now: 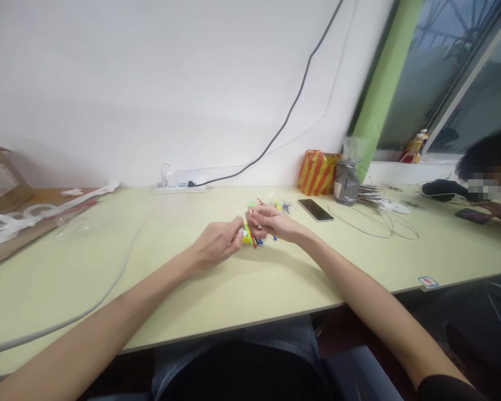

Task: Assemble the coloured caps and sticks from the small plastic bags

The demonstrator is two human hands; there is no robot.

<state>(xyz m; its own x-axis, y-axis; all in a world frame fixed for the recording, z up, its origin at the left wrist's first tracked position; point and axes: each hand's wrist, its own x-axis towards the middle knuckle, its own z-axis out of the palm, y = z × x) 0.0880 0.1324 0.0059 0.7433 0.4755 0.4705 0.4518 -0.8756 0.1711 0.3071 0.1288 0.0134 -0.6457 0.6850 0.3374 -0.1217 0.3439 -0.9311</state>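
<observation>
Over the table (217, 295), my left hand (219, 242) is closed, fingertips pinched together. A bit of white shows at its fingertips, too small to name. Close beside it, my right hand (275, 221) is closed on a thin white stick-like piece (257, 219). Small coloured plastic pieces (254, 239) in yellow, green, red and blue lie under and between the hands, partly hidden by the fingers. More small pieces (284, 206), some blue-grey, lie just behind my right hand.
Behind my hands stand a power strip (181, 189), a phone (316, 210), a red-and-yellow striped bag (317, 172) and a grey bag (346, 184). Thin cable loops (375, 225) lie right. A grey cable (108, 289) and a cardboard box (3, 172) are left. Another person (490, 167) sits far right.
</observation>
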